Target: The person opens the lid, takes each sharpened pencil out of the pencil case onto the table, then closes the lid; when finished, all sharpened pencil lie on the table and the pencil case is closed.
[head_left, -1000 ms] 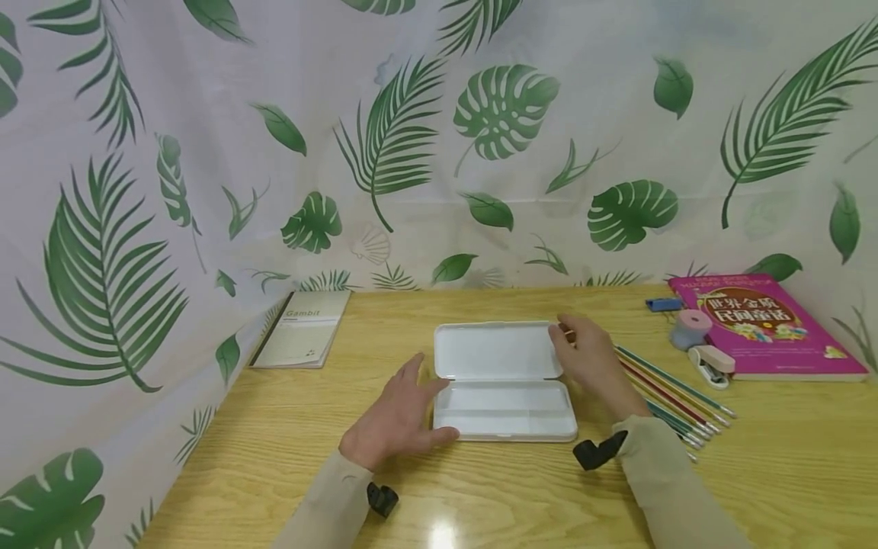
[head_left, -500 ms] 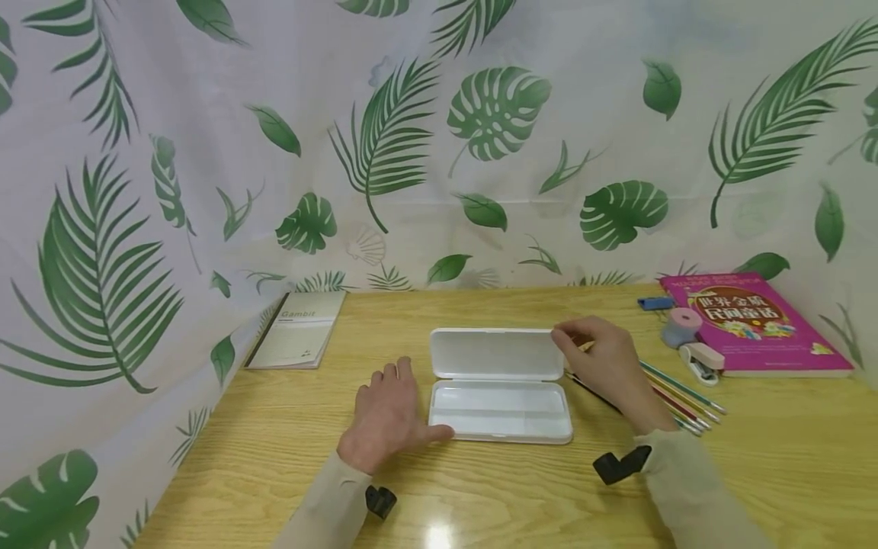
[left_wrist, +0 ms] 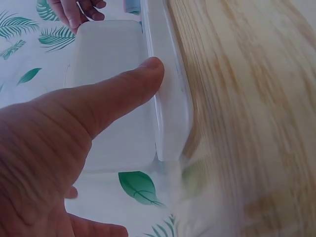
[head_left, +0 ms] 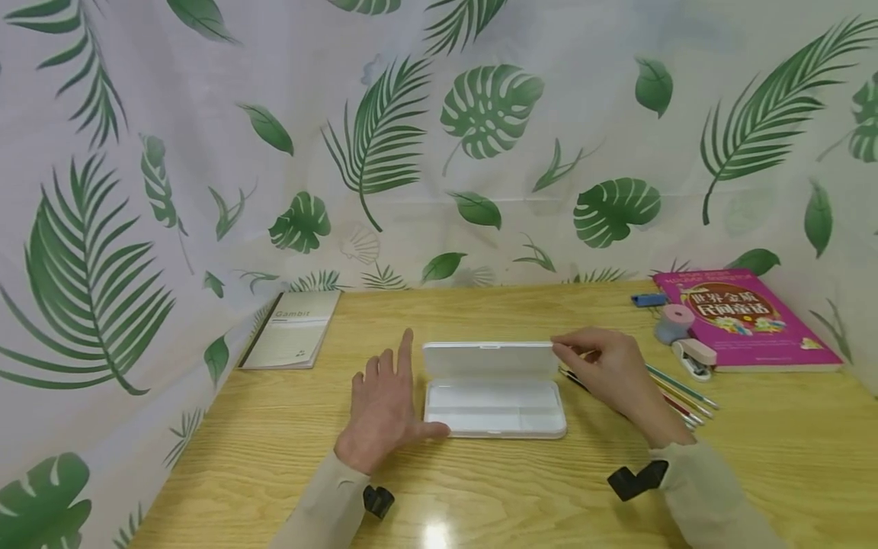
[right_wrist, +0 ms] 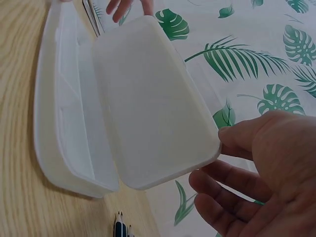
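A white plastic pencil case (head_left: 494, 409) lies in the middle of the wooden table, its tray empty. Its lid (head_left: 488, 358) stands half raised over the tray. My right hand (head_left: 565, 352) pinches the lid's right corner between thumb and fingers; the right wrist view shows the lid (right_wrist: 148, 108) tilted over the tray (right_wrist: 64, 123) with my thumb at its corner. My left hand (head_left: 384, 400) lies flat on the table with straight fingers. Its thumb presses the tray's left end, as the left wrist view shows at the tray's rim (left_wrist: 168, 98).
Several coloured pencils (head_left: 679, 389) lie just right of the case, under my right wrist. Beyond them are a small stapler (head_left: 693, 357), a pink round item (head_left: 674, 324), a blue item (head_left: 648, 300) and a pink book (head_left: 744, 316). A notebook (head_left: 291, 338) lies far left. Leaf-print cloth walls the table.
My right hand has swung the lid up from lying flat open to half raised. My left hand has slid slightly, its thumb staying on the tray's left end.
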Action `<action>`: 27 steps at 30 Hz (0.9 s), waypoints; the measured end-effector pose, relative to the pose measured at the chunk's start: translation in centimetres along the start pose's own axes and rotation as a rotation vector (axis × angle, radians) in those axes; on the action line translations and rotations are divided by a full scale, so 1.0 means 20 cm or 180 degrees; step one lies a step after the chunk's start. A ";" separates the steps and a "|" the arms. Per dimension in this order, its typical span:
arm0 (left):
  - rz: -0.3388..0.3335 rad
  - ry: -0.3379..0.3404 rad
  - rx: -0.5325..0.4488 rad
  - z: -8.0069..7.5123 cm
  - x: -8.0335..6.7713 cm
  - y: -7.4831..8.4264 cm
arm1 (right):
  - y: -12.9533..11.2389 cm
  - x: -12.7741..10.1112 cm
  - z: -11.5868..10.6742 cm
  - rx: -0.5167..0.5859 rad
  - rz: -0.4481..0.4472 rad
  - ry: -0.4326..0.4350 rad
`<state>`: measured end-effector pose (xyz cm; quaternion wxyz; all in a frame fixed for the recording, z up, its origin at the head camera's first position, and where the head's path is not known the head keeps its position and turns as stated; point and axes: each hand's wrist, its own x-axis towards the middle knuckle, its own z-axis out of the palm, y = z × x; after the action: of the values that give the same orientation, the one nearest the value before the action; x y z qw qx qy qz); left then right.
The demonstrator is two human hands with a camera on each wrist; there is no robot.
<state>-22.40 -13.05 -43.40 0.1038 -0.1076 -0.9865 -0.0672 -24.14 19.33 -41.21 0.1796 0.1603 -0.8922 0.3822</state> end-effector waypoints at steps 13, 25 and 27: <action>0.0522 0.0037 0.0131 -0.05 -0.01 0.00 | -0.02 0.00 -0.05 -0.0074 -0.0199 -0.0332; 0.1373 -0.0519 -0.1090 -0.07 0.04 -0.09 | 0.03 -0.02 -0.05 0.0178 -0.0282 -0.1115; 0.1447 -0.0534 -0.1179 -0.05 0.05 -0.10 | 0.05 -0.02 -0.05 0.0165 -0.0275 -0.1259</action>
<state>-23.54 -14.98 -42.36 0.0129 -0.3480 -0.9132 -0.2118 -23.95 20.71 -41.34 0.0130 0.2750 -0.8922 0.3580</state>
